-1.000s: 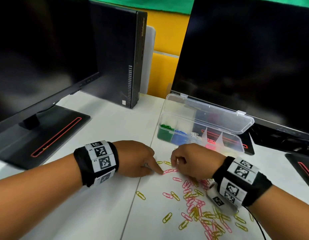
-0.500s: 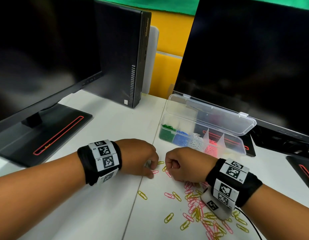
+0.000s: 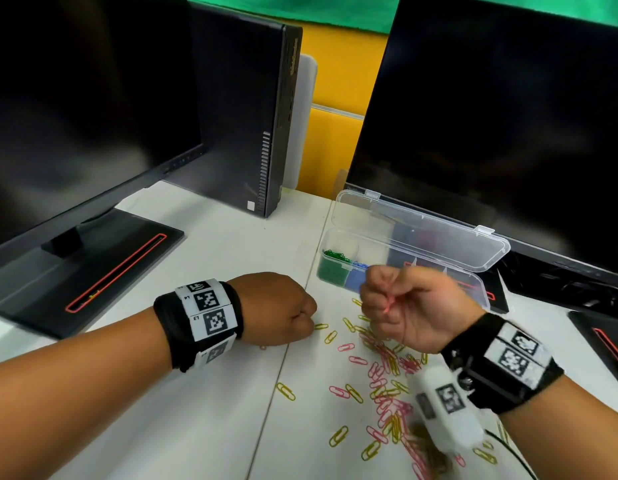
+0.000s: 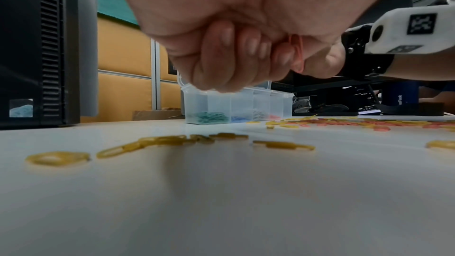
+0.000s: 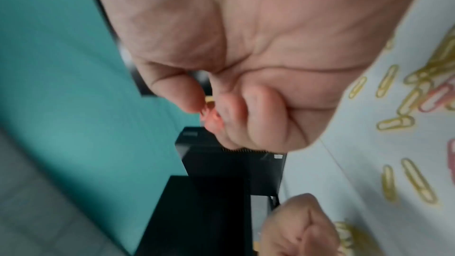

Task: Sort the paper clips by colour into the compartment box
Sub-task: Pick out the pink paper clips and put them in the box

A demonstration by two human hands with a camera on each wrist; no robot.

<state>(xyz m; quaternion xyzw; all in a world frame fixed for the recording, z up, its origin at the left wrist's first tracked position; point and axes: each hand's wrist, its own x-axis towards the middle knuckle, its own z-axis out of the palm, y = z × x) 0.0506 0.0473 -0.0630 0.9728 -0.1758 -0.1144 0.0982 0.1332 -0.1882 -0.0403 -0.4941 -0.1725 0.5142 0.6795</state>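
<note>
Pink and yellow paper clips (image 3: 387, 375) lie scattered on the white table. My right hand (image 3: 383, 303) is raised above them and just in front of the box, pinching pink clips (image 5: 211, 116) between thumb and curled fingers. My left hand (image 3: 293, 313) rests on the table as a fist beside loose yellow clips (image 3: 330, 336). The left wrist view shows a pink clip (image 4: 296, 50) gripped in its curled fingers (image 4: 246, 46). The clear compartment box (image 3: 474, 284) stands behind with its lid (image 3: 422, 233) open. It holds green clips (image 3: 335, 258) at the left end and blue clips (image 3: 359, 268) beside them; my right hand hides the middle.
A dark monitor (image 3: 508, 116) stands right behind the box, its stand (image 3: 605, 337) at far right. Another monitor (image 3: 75, 98) with base (image 3: 93, 271) is at left. A black mini PC (image 3: 248, 116) stands upright at the back. A thin cable (image 3: 512, 448) runs near my right wrist.
My right hand has lifted off the table with pink clips and turned palm-side up toward the box. My left hand has drawn its pointing finger in and closed into a fist.
</note>
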